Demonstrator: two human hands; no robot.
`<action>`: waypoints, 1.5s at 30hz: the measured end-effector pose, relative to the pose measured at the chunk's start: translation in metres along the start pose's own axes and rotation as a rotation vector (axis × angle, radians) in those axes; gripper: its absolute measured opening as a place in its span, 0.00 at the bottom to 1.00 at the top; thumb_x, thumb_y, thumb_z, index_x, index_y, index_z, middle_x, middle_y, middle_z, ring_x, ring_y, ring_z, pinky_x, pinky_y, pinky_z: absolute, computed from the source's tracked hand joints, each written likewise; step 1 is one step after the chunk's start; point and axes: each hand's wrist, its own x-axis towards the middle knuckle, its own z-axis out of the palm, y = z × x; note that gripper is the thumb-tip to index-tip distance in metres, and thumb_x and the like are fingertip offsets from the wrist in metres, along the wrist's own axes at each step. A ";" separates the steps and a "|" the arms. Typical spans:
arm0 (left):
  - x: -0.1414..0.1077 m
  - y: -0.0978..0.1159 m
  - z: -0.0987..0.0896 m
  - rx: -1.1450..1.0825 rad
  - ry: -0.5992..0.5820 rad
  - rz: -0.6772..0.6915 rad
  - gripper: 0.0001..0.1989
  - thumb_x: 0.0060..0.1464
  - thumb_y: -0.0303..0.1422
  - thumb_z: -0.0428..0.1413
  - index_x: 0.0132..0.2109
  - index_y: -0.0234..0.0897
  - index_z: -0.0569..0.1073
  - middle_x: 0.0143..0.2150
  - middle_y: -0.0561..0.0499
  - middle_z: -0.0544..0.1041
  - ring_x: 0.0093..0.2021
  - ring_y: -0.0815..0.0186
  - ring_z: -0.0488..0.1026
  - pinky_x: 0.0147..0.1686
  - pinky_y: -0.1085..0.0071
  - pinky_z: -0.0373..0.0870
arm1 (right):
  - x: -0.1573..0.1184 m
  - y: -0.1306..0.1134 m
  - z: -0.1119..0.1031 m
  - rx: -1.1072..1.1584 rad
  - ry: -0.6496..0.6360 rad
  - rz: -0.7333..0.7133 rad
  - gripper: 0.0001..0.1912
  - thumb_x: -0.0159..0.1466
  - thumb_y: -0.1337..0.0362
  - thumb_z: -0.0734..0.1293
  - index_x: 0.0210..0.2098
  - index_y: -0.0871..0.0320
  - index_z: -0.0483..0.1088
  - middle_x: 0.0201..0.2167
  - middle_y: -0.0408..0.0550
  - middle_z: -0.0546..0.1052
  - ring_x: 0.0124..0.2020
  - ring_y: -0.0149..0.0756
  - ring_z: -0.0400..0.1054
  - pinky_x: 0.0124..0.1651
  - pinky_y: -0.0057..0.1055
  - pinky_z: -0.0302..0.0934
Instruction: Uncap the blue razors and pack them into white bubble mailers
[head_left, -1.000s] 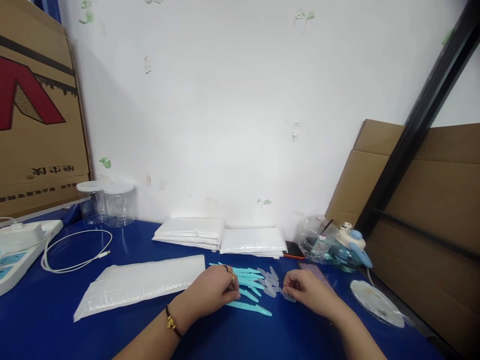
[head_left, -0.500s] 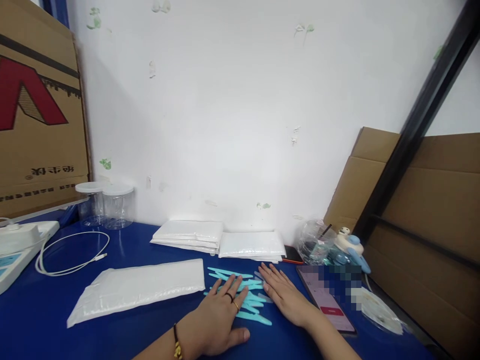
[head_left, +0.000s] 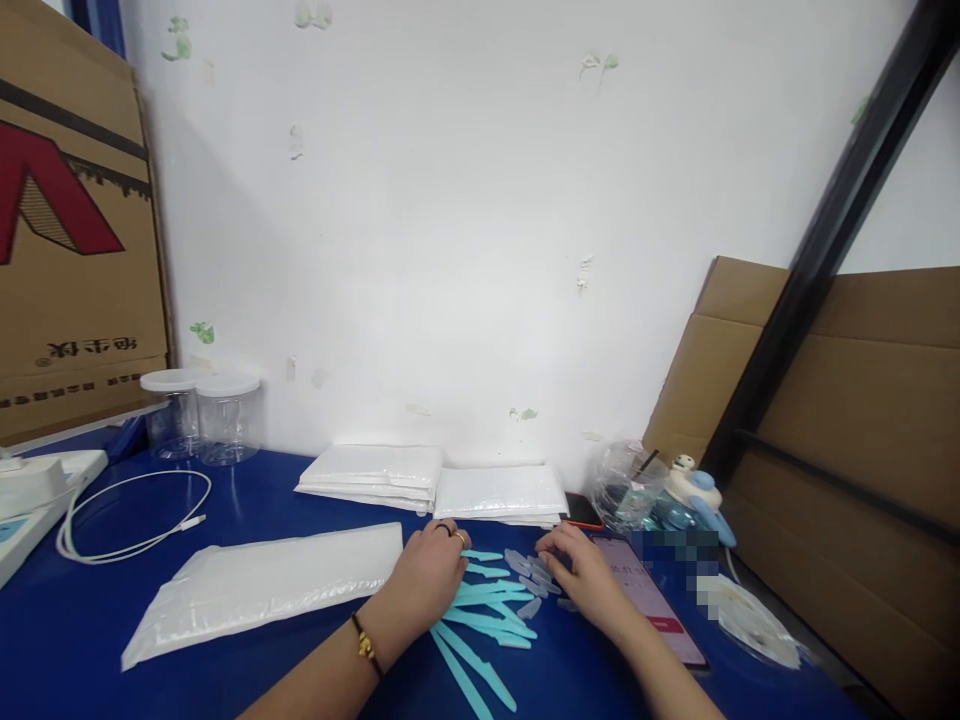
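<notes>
Several thin turquoise pieces (head_left: 491, 625) lie fanned out on the blue table, their left ends close to my left hand (head_left: 431, 570). That hand has its fingers curled down at the upper left of the pieces, and its fingertips are hidden. Small translucent caps (head_left: 529, 575) are scattered between the turquoise pieces and my right hand (head_left: 581, 570). My right hand is bent at the caps' right side, fingertips low on the table; what it may hold cannot be made out. A white padded envelope (head_left: 270, 590) lies flat to the left.
Stacked white envelopes (head_left: 382, 470) and another stack (head_left: 499, 492) rest against the wall. A phone (head_left: 649, 600) lies at the right, near a plastic bag (head_left: 622, 485). Two clear jars (head_left: 229, 425), a white cable (head_left: 135, 555) and a power strip (head_left: 75, 470) are at the left.
Both hands have gone from flat to curled. The left moved up and left, uncovering the turquoise pieces, which are now fanned out. The translucent caps show in a cluster beside my right hand.
</notes>
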 end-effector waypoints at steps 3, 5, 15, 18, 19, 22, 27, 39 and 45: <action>0.013 -0.009 0.003 0.017 0.021 -0.029 0.10 0.54 0.29 0.49 0.41 0.39 0.73 0.43 0.47 0.73 0.47 0.59 0.68 0.43 0.65 0.63 | 0.000 -0.007 0.003 -0.001 0.003 -0.012 0.08 0.60 0.66 0.61 0.32 0.55 0.72 0.33 0.47 0.72 0.38 0.37 0.67 0.42 0.30 0.60; 0.017 -0.015 0.005 0.008 0.015 -0.042 0.08 0.52 0.29 0.51 0.38 0.40 0.73 0.41 0.49 0.74 0.45 0.60 0.69 0.41 0.67 0.62 | 0.000 -0.013 0.005 -0.004 -0.006 -0.021 0.08 0.60 0.67 0.61 0.31 0.55 0.72 0.33 0.46 0.72 0.38 0.37 0.67 0.42 0.29 0.59; 0.008 -0.028 -0.004 -0.158 -0.136 -0.133 0.03 0.47 0.30 0.55 0.32 0.39 0.74 0.33 0.53 0.77 0.33 0.67 0.72 0.28 0.75 0.59 | 0.028 -0.018 0.014 -0.158 -0.210 0.112 0.03 0.52 0.70 0.67 0.25 0.57 0.73 0.30 0.44 0.74 0.32 0.33 0.67 0.34 0.24 0.55; 0.006 -0.027 -0.006 -0.101 -0.099 -0.071 0.03 0.48 0.30 0.54 0.31 0.39 0.73 0.33 0.53 0.77 0.34 0.66 0.72 0.29 0.75 0.60 | 0.027 -0.021 0.015 -0.156 -0.186 0.090 0.04 0.53 0.71 0.66 0.25 0.57 0.72 0.30 0.44 0.74 0.34 0.34 0.67 0.35 0.24 0.55; 0.006 -0.026 -0.006 -0.069 -0.078 -0.032 0.04 0.49 0.29 0.53 0.32 0.40 0.73 0.33 0.53 0.77 0.35 0.66 0.72 0.31 0.74 0.60 | 0.025 -0.022 0.015 -0.157 -0.163 0.071 0.04 0.53 0.71 0.66 0.25 0.57 0.72 0.31 0.44 0.74 0.35 0.34 0.67 0.36 0.25 0.56; 0.008 -0.023 -0.006 0.032 -0.040 0.049 0.08 0.53 0.28 0.50 0.33 0.39 0.73 0.34 0.51 0.77 0.35 0.64 0.72 0.34 0.72 0.61 | 0.020 -0.024 0.016 -0.133 -0.129 0.009 0.06 0.54 0.72 0.64 0.26 0.57 0.71 0.31 0.44 0.74 0.36 0.35 0.67 0.38 0.26 0.56; 0.013 -0.023 -0.008 0.076 -0.047 0.071 0.09 0.56 0.28 0.49 0.33 0.38 0.73 0.35 0.49 0.77 0.36 0.63 0.73 0.36 0.70 0.61 | 0.020 -0.019 0.020 -0.105 -0.139 -0.045 0.06 0.57 0.70 0.63 0.29 0.56 0.71 0.32 0.45 0.74 0.36 0.35 0.67 0.39 0.27 0.56; 0.015 -0.028 -0.004 0.059 -0.014 0.080 0.08 0.56 0.29 0.50 0.33 0.40 0.74 0.36 0.52 0.77 0.38 0.64 0.72 0.37 0.70 0.59 | 0.025 -0.023 0.023 -0.191 -0.134 -0.062 0.05 0.56 0.70 0.64 0.29 0.56 0.72 0.31 0.45 0.74 0.37 0.36 0.66 0.41 0.29 0.55; 0.017 -0.027 0.001 0.059 -0.006 0.088 0.08 0.56 0.29 0.50 0.33 0.40 0.74 0.35 0.52 0.77 0.37 0.64 0.72 0.38 0.70 0.58 | 0.027 -0.032 0.026 -0.199 -0.154 -0.082 0.06 0.57 0.70 0.64 0.29 0.55 0.72 0.29 0.44 0.74 0.36 0.37 0.66 0.40 0.29 0.56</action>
